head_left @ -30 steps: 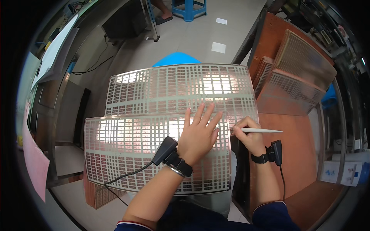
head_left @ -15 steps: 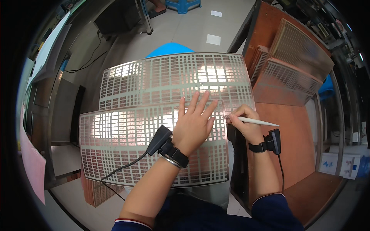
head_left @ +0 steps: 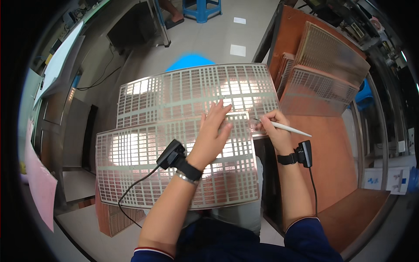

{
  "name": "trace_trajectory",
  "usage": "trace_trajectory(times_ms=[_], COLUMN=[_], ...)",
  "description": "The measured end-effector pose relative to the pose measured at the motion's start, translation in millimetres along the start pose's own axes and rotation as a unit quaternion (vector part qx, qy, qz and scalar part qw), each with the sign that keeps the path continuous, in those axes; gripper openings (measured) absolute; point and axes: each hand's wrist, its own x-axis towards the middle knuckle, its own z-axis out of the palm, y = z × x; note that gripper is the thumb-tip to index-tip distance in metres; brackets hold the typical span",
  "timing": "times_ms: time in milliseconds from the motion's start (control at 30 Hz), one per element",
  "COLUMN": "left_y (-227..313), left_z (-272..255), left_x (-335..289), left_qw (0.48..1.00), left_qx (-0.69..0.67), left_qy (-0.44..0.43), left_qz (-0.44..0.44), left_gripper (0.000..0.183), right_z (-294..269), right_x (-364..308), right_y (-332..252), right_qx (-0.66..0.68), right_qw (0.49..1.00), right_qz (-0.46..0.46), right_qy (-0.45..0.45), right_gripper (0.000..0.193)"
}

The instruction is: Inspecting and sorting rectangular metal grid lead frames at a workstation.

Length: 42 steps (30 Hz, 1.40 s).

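Two flat coppery panels with pale green grid lines lie before me, the near panel [head_left: 131, 174] overlapping the lower part of the far panel [head_left: 183, 89]. My left hand [head_left: 213, 135] rests over the near panel's upper right part, fingers stretched out toward the far panel and the thumb apart. At that panel's upper right corner, my right hand [head_left: 276, 126] pinches a slim white pen-shaped tool [head_left: 293, 129]. Its tapered tail points right. The working end, toward the panel edge, shows only as a small dark tip.
On the right, more grid panels [head_left: 325, 83] lean against a reddish-brown board [head_left: 286, 26]. A stack of panels [head_left: 114, 218] stands low at left. Behind the panels are a blue stool [head_left: 192, 61] and another blue stool [head_left: 201, 11]. Cables run from both wrist devices.
My left hand has rolled onto its side, its fingers now closer together and its wrist further left. The right hand, still holding the tool, has moved slightly up along the panel's corner.
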Motion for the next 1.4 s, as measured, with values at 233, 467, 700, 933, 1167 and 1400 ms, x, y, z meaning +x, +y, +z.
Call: trace_trajectory(times_ms=[233, 467, 700, 933, 1167, 1400], left_y=[45.7, 52.7, 23.0, 35.9, 96.0, 137.5], left_z=[-64.3, -99.6, -91.5, -112.9, -180.1, -232.5], left_x=[-79.8, -174.0, -213.1, -204.4, -161.2, -62.1], left_qw=[0.990, 0.929, 0.916, 0.911, 0.854, 0.961], left_qx=[0.066, 0.259, 0.395, 0.389, 0.453, 0.218], left_qy=[-0.119, -0.265, -0.069, -0.067, 0.089, 0.168], left_qz=[0.032, 0.004, 0.029, 0.116, 0.238, -0.008], left_gripper=[0.048, 0.062, 0.048, 0.031, 0.018, 0.009], right_z=[-4.4, -0.1, 7.7, 2.3, 9.5, 7.3], right_x=[-19.3, -33.9, -33.9, -30.5, -19.6, -44.8], right_y=[5.1, 1.0, -3.2, -0.5, -20.0, -55.5], right_qx=[-0.322, -0.360, -0.394, -0.423, -0.341, -0.116], right_qw=[0.915, 0.896, 0.879, 0.875, 0.886, 0.984], right_qz=[-0.241, -0.260, -0.269, -0.234, -0.315, -0.137], right_qy=[0.028, -0.001, 0.015, -0.019, -0.005, -0.009], right_gripper=[0.019, 0.034, 0.034, 0.036, 0.014, 0.016])
